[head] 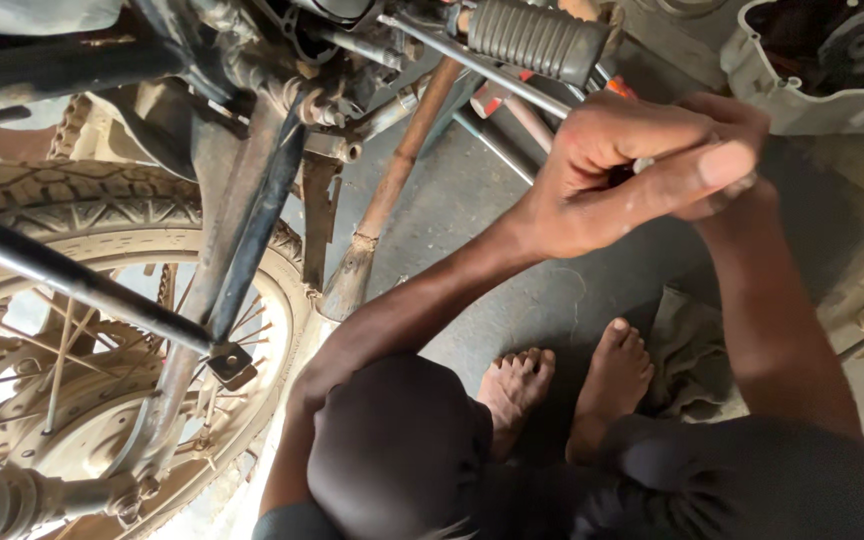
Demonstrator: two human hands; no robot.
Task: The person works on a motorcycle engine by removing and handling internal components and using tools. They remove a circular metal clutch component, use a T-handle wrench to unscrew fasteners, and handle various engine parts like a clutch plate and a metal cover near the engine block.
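Both hands meet just below the footpeg (537, 38). The left hand (622, 170) is clamped on a small pale part (643, 164), barely visible; the right hand (727, 190) sits mostly hidden behind it, its grip unclear. The part could slip from such a tight pinch and fall to the floor (472, 200) near the bare feet (562, 385). The wheel (102, 330) stands left.
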